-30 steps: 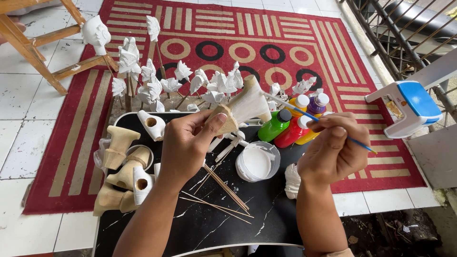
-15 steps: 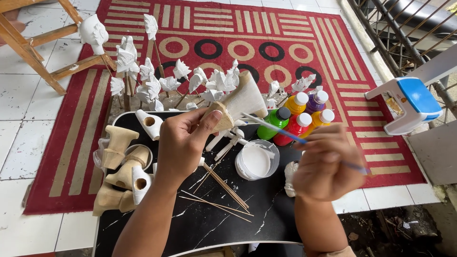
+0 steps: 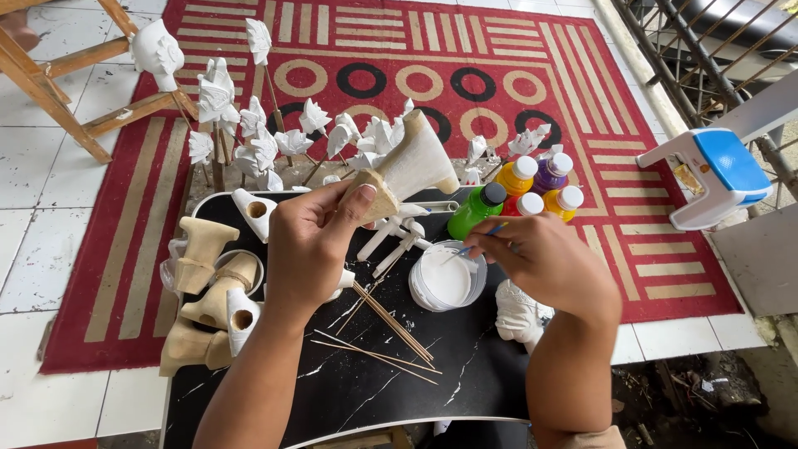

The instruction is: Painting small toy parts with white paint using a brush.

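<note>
Left hand [image 3: 312, 241] clamps a tan horn-shaped piece [image 3: 407, 170], thumb and fingers pinching its narrow end, flared end pointing away and up. Right hand [image 3: 540, 262] is closed on a thin brush [image 3: 478, 239], tip just above the white paint tub [image 3: 449, 278] below the fingertips. Advice: load sparingly, wipe on the rim, keep the pinch clear of surfaces to coat.

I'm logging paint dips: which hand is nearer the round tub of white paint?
Right. The right hand sits just right of the tub of white paint, brush tip over it. The left hand is farther left, holding a carved piece.
</note>
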